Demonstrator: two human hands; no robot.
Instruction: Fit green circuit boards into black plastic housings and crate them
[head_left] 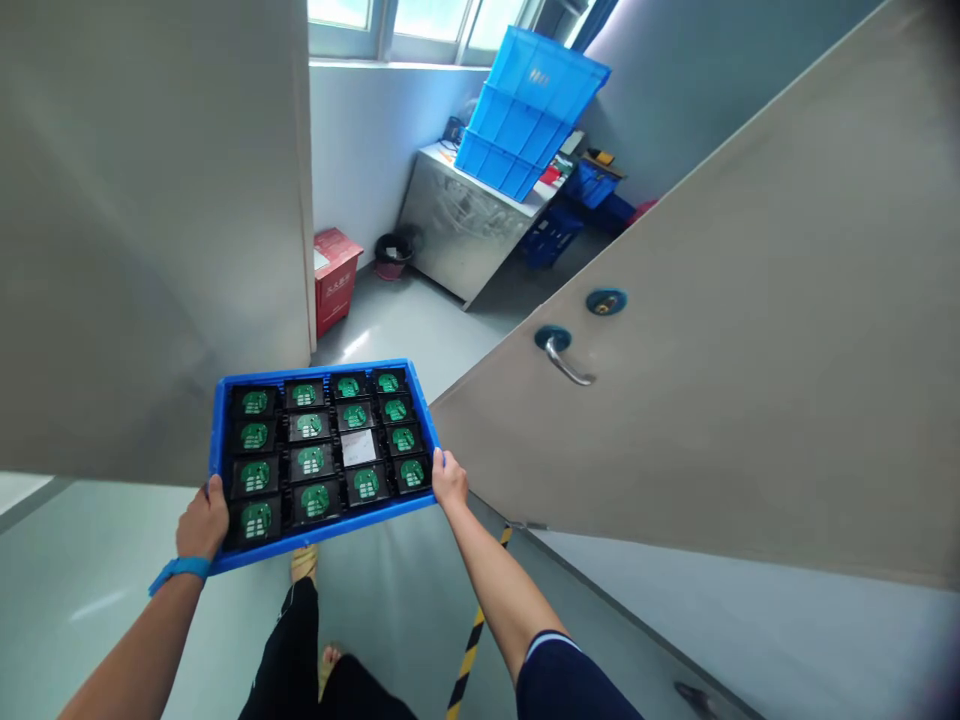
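Observation:
I carry a flat blue tray (pixel 219 420) in front of me with both hands. It holds several black cases with green circuit boards (pixel 310 461) in rows; one slot shows a pale grey cover (pixel 358 447). My left hand (pixel 202 520), with a blue wristband, grips the tray's near left corner. My right hand (pixel 448 480) grips its near right corner. Below the tray my legs and feet show on the floor.
An open beige door (pixel 712 380) with a metal handle (pixel 562 358) stands to the right, a wall to the left. Beyond the doorway are a steel table (pixel 465 225) with stacked blue crates (pixel 529 110), a red box (pixel 335 275) and a dark bin (pixel 392 255). Yellow-black tape (pixel 471 645) marks the floor.

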